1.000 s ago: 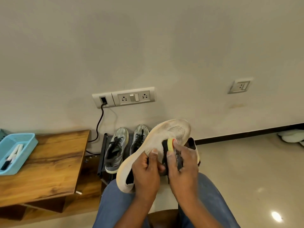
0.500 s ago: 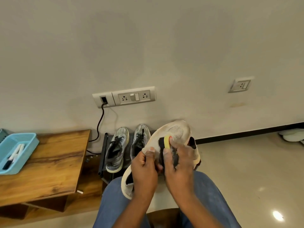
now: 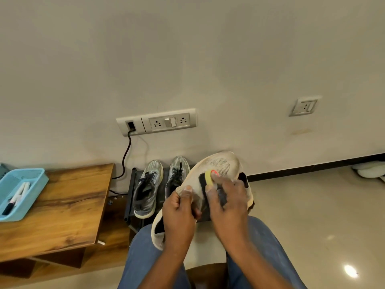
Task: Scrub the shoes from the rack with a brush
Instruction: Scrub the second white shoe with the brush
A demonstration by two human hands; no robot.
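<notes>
Scrubbing the toe, shoe braced over my lap

While my left hand grips the shoe at its collar to steady it, toe pointing far, my right hand curls round the brush, pressing it on the upper. A grey pair waits on the rack, far left

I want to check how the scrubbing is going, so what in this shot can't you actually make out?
Head view:
- Brush: the right hand covers most of it, so its bristles and their contact with the white shoe are hidden.
- White shoe's middle: behind the left hand and right hand.
- Rack: mostly covered by the grey shoes and the white shoe.
- Items in the blue basket: too small to identify.
</notes>
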